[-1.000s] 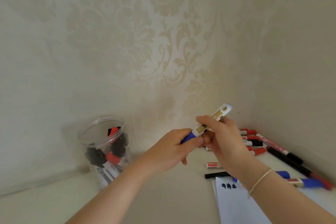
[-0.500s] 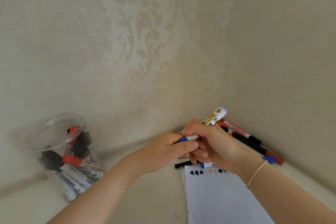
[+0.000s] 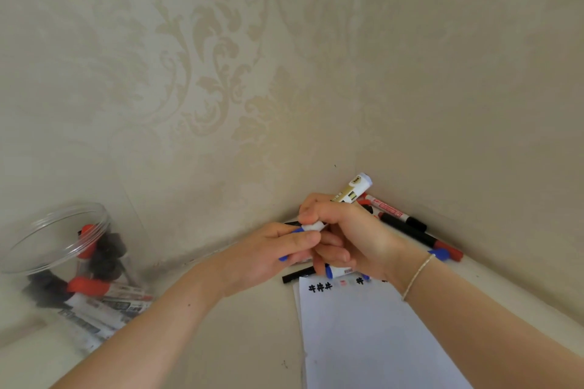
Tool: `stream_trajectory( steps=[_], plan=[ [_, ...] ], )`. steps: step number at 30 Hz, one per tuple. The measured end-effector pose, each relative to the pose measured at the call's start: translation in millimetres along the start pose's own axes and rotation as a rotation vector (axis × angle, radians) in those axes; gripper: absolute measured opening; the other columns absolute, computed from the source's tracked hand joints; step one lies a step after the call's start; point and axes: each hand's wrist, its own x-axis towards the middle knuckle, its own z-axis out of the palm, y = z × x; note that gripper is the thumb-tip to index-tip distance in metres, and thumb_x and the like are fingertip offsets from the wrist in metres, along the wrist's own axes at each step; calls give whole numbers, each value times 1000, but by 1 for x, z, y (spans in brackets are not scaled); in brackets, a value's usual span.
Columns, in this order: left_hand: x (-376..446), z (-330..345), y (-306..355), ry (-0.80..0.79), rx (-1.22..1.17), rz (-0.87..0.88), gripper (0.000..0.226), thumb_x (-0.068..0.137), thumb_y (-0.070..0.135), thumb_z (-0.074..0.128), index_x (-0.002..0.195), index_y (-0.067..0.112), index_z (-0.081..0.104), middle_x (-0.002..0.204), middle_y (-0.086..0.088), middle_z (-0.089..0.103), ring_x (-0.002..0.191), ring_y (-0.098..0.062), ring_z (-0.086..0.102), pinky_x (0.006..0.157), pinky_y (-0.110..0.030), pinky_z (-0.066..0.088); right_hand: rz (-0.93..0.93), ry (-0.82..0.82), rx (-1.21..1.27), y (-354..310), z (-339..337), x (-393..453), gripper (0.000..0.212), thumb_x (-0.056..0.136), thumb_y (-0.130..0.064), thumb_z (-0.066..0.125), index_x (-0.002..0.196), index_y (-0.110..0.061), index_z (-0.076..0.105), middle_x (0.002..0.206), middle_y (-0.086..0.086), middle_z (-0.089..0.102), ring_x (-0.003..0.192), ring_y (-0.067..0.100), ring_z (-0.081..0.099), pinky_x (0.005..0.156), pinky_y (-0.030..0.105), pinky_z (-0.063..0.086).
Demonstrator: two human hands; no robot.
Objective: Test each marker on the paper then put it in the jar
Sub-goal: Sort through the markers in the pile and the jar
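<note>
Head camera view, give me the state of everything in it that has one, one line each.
Blue marker: gripped by right hand, cap end pinched by left hand.
Jar: lidless, holding several capped markers.
Paper: flat, black test marks along its top edge.
Loose markers: capped, lying along the wall.

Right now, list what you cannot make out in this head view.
- Blue marker: its cap end sits inside the left hand and right hand, so cap on or off is unclear.
- Jar: blurred, and its base is cut off by the left forearm; no marker count.
- Paper: its lower edge is cut off by the frame; the marks along its top are too small to read.
</note>
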Motion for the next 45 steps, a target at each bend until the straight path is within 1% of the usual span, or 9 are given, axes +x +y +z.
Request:
stream_trajectory(
  steps=[3,8,10,13,19,28,37,43,45],
  plan=[
    [4,-5,-5,6,-50,-31,41,90,34,54,51,23,46,66,-2,46,76,-14,54,82,-20,43,-25,-19,3,2,-4,3,29,88,-5,49,62,-14,39,37,0,24,27,13,24,52,30,40],
    [6,-7,-10,-12,-105,-43,39,89,35,53,52,23,46,63,6,44,76,-13,52,84,-22,44,-43,-29,-5,5,-11,6,31,80,-10,57,60,-16,34,38,1,25,27,14,21,56,45,12],
    [9,-5,-7,54,67,-68,40,91,37,50,54,24,53,62,7,51,75,-10,57,85,-22,43,-60,52,3,4,-12,7,33,82,-5,56,59,-15,35,39,3,24,29,15,20,50,34,23],
    [18,-2,-5,169,407,-74,35,92,41,49,93,13,69,88,-2,70,89,-14,66,94,-32,49,-92,300,-19,4,-13,12,31,81,-2,58,61,-12,37,44,5,28,33,14,20,39,20,27],
    [19,7,-3,322,788,-63,18,97,34,50,80,29,52,58,16,53,51,0,49,58,-23,43,-86,558,-315,6,-4,26,34,73,-19,76,61,-12,45,55,3,50,51,14,48,56,29,44],
    [4,10,-4,377,408,33,36,82,15,55,55,8,33,43,7,24,43,-10,20,47,-24,18,-92,214,-174,-5,-5,19,32,80,-2,58,54,-13,43,57,9,44,46,14,33,46,21,27],
    [4,-2,-23,375,528,-185,39,86,19,66,51,31,53,45,14,35,41,-7,30,45,-20,25,-199,341,-46,-6,-31,13,33,86,-2,55,58,-10,39,38,-2,35,30,8,25,38,20,17],
    [25,14,-53,418,849,-113,3,90,33,59,87,33,61,68,12,55,56,-8,48,60,-27,44,-211,431,145,8,-54,13,33,87,-11,58,58,-9,41,35,-2,27,30,10,17,34,20,17],
    [30,31,-55,319,937,37,14,94,31,54,103,34,64,86,14,63,74,-5,58,72,-24,50,-224,493,187,14,-62,9,30,87,-17,62,63,-9,48,35,-3,29,30,9,18,33,20,19]
  ],
)
